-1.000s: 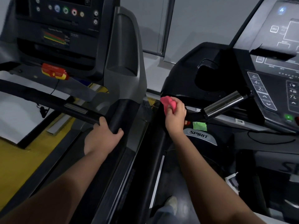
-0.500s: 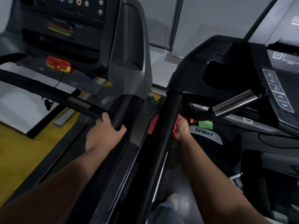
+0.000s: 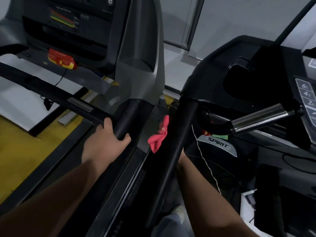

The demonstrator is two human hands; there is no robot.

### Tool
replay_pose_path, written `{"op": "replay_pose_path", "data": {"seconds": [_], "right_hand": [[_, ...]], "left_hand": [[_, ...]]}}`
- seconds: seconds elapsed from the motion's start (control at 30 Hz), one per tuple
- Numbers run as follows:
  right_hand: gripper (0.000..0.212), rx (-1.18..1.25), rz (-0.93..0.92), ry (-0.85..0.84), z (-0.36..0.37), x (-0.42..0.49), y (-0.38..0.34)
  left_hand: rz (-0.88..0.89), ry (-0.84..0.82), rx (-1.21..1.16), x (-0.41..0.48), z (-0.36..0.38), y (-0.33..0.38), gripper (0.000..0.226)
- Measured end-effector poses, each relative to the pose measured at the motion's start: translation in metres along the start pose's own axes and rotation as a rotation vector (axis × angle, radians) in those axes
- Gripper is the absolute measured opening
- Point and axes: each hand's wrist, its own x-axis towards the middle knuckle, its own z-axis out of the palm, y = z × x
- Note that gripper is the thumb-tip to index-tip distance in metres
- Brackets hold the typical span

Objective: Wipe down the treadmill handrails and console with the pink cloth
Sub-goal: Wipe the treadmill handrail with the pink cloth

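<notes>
This is looking like a gym: two treadmills are standing side by side. The left console is showing a coloured chart above a red safety key, and the right machine is carrying a numbered keypad and a SPIRIT badge. A padded handrail is running back above a yellow floor.

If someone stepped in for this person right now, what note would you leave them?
Left hand: grips the grey treadmill's handrail.
Right hand: mostly hidden behind the black handrail, holding the pink cloth against it; the cloth's ends stick out on the rail's left side.
Done: the pictures do not show which stretches are already wiped.
Left: probably run the cloth along the rest of this rail, then do the other rails and the console.
</notes>
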Motion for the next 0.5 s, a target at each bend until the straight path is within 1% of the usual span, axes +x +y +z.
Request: {"op": "replay_pose_path", "data": {"seconds": [0.03,0.07,0.1,0.13,0.17,0.23,0.37,0.4,0.5], "right_hand": [[0.045,0.036,0.059,0.045,0.004,-0.003,0.004],[0.058,0.013,0.085,0.159,0.008,-0.008,0.0],[0.067,0.051,0.052,0.206,0.007,-0.016,-0.003],[0.07,0.041,-0.004,0.263,0.007,-0.025,-0.006],[0.067,-0.009,-0.053,0.291,0.006,-0.029,-0.007],[0.056,-0.103,-0.128,0.385,0.004,-0.036,-0.007],[0.034,-0.394,-0.298,0.588,0.009,-0.046,-0.015],[0.033,-0.509,-0.358,0.607,0.013,-0.047,-0.018],[0.049,-0.939,-0.53,0.619,0.023,-0.046,-0.023]], "left_hand": [[-0.003,0.003,0.002,0.0,0.0,0.0,0.056],[-0.006,0.005,0.003,0.0,0.0,0.0,0.056],[-0.007,0.005,0.006,0.0,0.0,0.0,0.056],[-0.006,0.004,0.012,0.0,0.0,0.0,0.057],[-0.002,0.0,0.017,0.0,0.0,0.0,0.057],[0.003,-0.005,0.025,0.001,0.0,0.0,0.058],[0.012,-0.018,0.035,0.0,0.0,0.0,0.058],[0.016,-0.017,0.037,0.0,0.0,-0.001,0.059],[0.03,-0.015,0.043,0.0,0.001,-0.002,0.059]]}}
